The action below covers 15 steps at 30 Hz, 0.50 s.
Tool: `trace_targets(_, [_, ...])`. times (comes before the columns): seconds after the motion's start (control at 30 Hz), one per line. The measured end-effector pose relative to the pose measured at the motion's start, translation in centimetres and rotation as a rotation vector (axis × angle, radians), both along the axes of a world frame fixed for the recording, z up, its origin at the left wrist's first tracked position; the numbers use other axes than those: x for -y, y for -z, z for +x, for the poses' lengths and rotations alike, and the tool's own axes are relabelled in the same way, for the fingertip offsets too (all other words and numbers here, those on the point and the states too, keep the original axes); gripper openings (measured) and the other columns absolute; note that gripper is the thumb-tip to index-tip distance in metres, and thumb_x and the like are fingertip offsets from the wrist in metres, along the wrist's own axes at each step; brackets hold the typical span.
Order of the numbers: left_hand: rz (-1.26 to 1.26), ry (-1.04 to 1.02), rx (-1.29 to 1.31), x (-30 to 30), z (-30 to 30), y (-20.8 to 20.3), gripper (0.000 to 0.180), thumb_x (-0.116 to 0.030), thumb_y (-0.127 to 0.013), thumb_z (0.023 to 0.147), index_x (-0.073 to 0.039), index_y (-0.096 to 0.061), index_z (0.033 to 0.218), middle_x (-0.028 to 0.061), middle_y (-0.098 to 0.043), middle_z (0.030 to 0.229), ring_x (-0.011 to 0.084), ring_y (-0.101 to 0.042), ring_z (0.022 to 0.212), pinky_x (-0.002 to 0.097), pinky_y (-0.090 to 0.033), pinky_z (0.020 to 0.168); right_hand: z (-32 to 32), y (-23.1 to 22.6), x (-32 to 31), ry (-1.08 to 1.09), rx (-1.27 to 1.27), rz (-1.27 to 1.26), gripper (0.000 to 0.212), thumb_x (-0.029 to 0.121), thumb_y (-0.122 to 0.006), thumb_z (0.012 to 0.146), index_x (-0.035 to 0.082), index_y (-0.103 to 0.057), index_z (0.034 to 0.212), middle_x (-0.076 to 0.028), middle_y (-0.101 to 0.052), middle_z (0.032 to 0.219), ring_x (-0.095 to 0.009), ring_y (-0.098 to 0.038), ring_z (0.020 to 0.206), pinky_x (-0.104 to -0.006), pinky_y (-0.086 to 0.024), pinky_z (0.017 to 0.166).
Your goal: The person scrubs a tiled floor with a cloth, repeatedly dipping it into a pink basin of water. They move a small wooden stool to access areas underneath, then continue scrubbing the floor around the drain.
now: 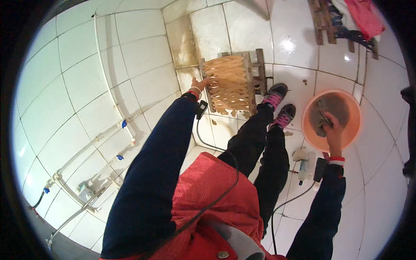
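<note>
A low wooden stool (229, 82) with a woven tan seat stands tilted on the tiles by the wall corner. My left hand (199, 85) is closed on the frame along its left edge. At the right, an orange plastic basin (355, 134) holds murky grey liquid. My right hand (334, 133) reaches over its near rim into the basin, fingers closed on a dark grey, crumpled thing (321, 113) that looks like a rag. Part of that thing is hidden by the fingers and the liquid.
My shoes (281, 108) stand between stool and basin. A clear bottle (307, 166) lies close below the basin. Cables run from both wrists. White pipes (106, 78) with blue taps line the left wall. Another wooden rack (321, 21) bearing pink and dark cloths stands at the far right.
</note>
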<state>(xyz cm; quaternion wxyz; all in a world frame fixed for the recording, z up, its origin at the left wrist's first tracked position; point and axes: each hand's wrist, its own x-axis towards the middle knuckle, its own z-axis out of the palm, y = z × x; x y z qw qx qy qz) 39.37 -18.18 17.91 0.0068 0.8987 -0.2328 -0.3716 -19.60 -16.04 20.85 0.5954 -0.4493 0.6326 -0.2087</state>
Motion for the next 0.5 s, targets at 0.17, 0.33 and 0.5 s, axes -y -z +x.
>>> trace_targets(0.17, [-0.157, -0.302, -0.264, -1.0, -0.6, 2.7, 0.050, -0.036, -0.071, 0.075, -0.002, -0.050, 0.106, 0.0093, -0.063, 0.083, 0.0174, -0.059, 0.062, 0.0306, -0.048, 0.052, -0.3, 2.0, -2.0, 0.084, 0.057, 0.180, 0.039, -0.008, -0.051, 0.076, 0.004, -0.057, 0.112, -0.009, -0.057, 0.113, -0.019, -0.056, 0.101, -0.0300, -0.046, 0.085])
trace_targets(0.33, [-0.333, -0.266, -0.203, -5.9, 0.6, 3.0, 0.051, -0.034, -0.072, 0.075, 0.000, -0.052, 0.107, 0.0099, -0.061, 0.095, 0.0179, -0.058, 0.080, 0.0321, -0.049, 0.067, -0.1, 2.6, -1.6, 0.002, -0.007, 0.228, 0.042, -0.008, -0.052, 0.072, 0.005, -0.059, 0.112, -0.009, -0.056, 0.113, -0.019, -0.055, 0.101, -0.0298, -0.046, 0.086])
trace_targets(0.5, [-0.561, -0.588, -0.058, -14.0, 1.8, -0.2, 0.055, -0.031, -0.072, 0.076, -0.001, -0.048, 0.115, 0.0095, -0.060, 0.101, 0.0196, -0.058, 0.085, 0.0332, -0.049, 0.071, 1.0, 3.4, 2.1, -0.144, 0.011, 0.175, 0.046, -0.009, -0.052, 0.070, 0.006, -0.060, 0.113, -0.010, -0.057, 0.111, -0.018, -0.055, 0.102, -0.0283, -0.045, 0.085])
